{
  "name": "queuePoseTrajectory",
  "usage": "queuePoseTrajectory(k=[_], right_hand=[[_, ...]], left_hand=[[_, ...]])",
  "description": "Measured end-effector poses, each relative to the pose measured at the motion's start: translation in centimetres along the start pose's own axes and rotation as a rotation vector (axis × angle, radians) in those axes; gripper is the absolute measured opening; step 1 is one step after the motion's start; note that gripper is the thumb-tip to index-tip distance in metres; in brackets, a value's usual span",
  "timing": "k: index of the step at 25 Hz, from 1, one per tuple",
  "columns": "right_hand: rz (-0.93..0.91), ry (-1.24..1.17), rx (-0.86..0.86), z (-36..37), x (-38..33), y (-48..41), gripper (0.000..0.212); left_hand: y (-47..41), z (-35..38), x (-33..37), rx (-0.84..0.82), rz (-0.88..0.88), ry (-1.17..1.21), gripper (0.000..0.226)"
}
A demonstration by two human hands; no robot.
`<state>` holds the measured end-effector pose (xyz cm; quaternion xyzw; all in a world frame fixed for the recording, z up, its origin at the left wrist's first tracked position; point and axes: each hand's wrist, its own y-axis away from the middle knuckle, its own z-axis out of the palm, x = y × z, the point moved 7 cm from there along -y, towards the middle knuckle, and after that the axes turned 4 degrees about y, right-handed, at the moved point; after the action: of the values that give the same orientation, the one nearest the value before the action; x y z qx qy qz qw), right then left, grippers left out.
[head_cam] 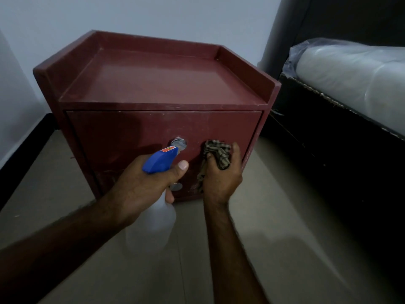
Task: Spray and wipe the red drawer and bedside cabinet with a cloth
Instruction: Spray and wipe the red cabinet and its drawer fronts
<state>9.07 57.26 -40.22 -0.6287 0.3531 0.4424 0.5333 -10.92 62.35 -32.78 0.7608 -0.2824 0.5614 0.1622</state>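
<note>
A dark red bedside cabinet (157, 80) stands on the floor against the wall, its top rimmed by a raised edge. The upper red drawer (122, 132) is closed and has a round metal knob (179, 143); a second knob (176, 186) shows lower down. My left hand (140, 185) grips a white spray bottle (153, 224) with a blue trigger head (161, 160) pointing at the drawer front. My right hand (221, 174) holds a bunched checked cloth (217, 153) against the drawer front, right of the knob.
A dark bed frame (328, 145) with a plastic-wrapped mattress (355, 69) stands close on the right. A pale wall is behind the cabinet, with a black skirting board (24, 150) along the left. Beige floor tiles (285, 227) lie in front.
</note>
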Motion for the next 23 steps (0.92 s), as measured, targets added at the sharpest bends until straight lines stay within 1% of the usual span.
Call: queuePoseTrajectory(k=[2,7,10,12,13,15,17,20,23], right_hand=[[0.002,0.002,-0.031,0.3,0.6,0.2,0.069],[0.235,-0.106,0.066,-0.5,3.3,0.0,0.062],[0.395,-0.195,0.072,0.5,4.0,1.1,0.052],[0.461,-0.239,0.053,1.2,3.9,1.7,0.051],[0.477,-0.252,0.039,1.6,3.6,1.9,0.055],[0.480,-0.266,0.007,2.4,2.4,1.9,0.069],[0.437,-0.268,-0.012,2.9,1.2,1.4,0.079],[0.397,-0.252,-0.013,2.7,0.9,1.2,0.080],[0.425,-0.210,0.017,2.0,2.4,2.0,0.070]], left_hand=[[0.0,0.1,0.1,-0.006,0.012,-0.004,0.053],[-0.1,0.0,-0.3,-0.011,-0.002,0.028,0.048],[-0.5,-0.2,-0.9,-0.013,-0.012,0.030,0.055],[-0.5,0.0,-1.1,-0.024,-0.011,0.031,0.057],[-0.5,0.0,-1.2,-0.024,-0.010,0.043,0.058],[-0.7,-0.1,-1.4,-0.015,-0.002,0.069,0.059],[-0.9,-0.3,-1.6,-0.006,0.004,0.066,0.062],[-0.9,-0.6,-1.9,-0.001,-0.004,0.068,0.060],[-0.8,-0.8,-1.9,-0.001,-0.010,0.054,0.053]])
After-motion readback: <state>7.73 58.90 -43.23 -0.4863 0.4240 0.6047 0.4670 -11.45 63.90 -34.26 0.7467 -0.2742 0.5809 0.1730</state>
